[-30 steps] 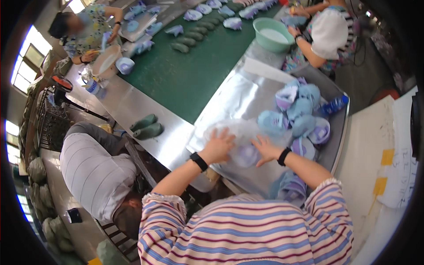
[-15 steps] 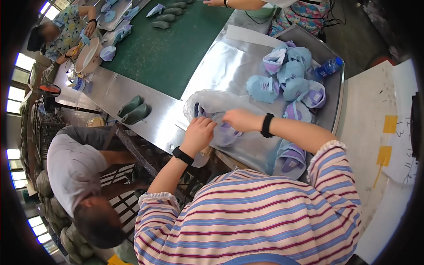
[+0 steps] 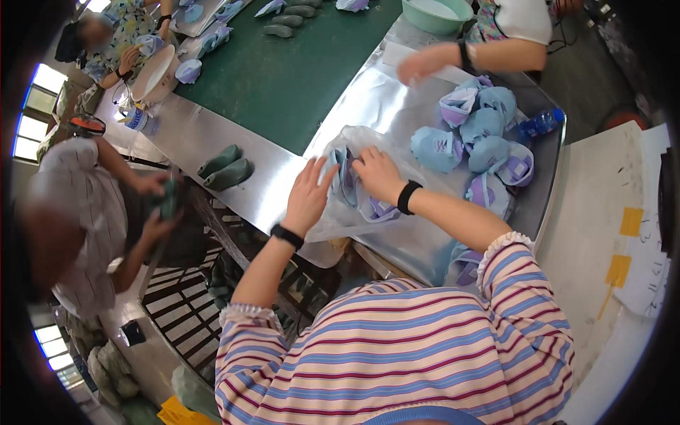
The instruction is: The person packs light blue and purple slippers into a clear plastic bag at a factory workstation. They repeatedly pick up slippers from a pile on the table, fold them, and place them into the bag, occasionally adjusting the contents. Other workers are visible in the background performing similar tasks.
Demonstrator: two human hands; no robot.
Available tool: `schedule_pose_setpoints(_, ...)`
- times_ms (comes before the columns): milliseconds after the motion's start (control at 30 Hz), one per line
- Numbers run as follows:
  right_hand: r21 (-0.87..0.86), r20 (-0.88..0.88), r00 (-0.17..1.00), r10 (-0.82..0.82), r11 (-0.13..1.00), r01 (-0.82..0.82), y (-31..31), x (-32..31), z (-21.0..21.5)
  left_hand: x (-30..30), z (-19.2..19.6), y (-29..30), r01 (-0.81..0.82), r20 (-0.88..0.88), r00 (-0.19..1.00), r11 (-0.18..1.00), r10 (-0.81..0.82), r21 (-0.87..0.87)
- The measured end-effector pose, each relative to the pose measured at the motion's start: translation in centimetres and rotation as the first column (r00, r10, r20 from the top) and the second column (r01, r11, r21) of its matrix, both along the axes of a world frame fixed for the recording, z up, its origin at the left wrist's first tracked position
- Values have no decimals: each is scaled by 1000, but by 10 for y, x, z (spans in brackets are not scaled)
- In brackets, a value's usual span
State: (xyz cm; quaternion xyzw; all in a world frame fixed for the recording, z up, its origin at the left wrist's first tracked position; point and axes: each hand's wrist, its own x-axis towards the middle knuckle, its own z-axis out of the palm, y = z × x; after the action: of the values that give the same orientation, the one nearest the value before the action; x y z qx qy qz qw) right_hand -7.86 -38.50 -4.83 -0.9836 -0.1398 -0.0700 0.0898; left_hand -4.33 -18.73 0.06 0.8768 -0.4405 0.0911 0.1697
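A clear plastic bag point(image 3: 382, 145) lies on the shiny metal table point(image 3: 397, 106) with blue and lilac shoe uppers point(image 3: 375, 209) inside it. My left hand point(image 3: 310, 195) rests on the bag's left side, fingers spread, pressing the plastic. At the bag's mouth, my right hand point(image 3: 379, 173) has its fingers curled into the plastic over the uppers. Both wrists wear black bands. A pile of several more blue and lilac uppers point(image 3: 482, 138) sits just right of the bag.
A blue bottle point(image 3: 540, 124) lies at the table's right edge. A green belt point(image 3: 283, 71) carries grey-green shoe lasts point(image 3: 227, 168). Another person's hand point(image 3: 421, 64) reaches over the far table. A seated person point(image 3: 85, 205) at left holds a last. A teal basin point(image 3: 437, 13) stands far back.
The view has shifted and the bag now sits higher in the picture. My hands have stayed on the bag, the left one spreading flatter. Another person's arm has come in over the far table.
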Motion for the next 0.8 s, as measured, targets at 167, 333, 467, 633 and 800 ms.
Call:
schedule_pose_setpoints(167, 63, -464, 879, -110, 986, 157, 14, -38, 12, 40, -30, -33, 426, 51, 896, 887, -440, 181)
schedule_pose_setpoints(333, 10, -531, 821, -211, 967, 255, -31, -45, -30, 66, -4, -32, 418, -485, 774, 904, -407, -91)
schedule_pose_setpoints(467, 504, -817, 570, 86, 588, 633, -119, -48, -19, 70, 14, 23, -315, -923, 188, 869, -336, -381)
schedule_pose_setpoints(633, 657, -483, 786, 386, -434, 617, -154, -73, 30, 36, -5, 31, -773, -833, 372, 360, -410, -522)
schedule_pose_setpoints(800, 683, -344, 884, 315, -562, 466, -151, -77, 52, 8, 31, -5, 299, 333, 924, 897, -188, -324)
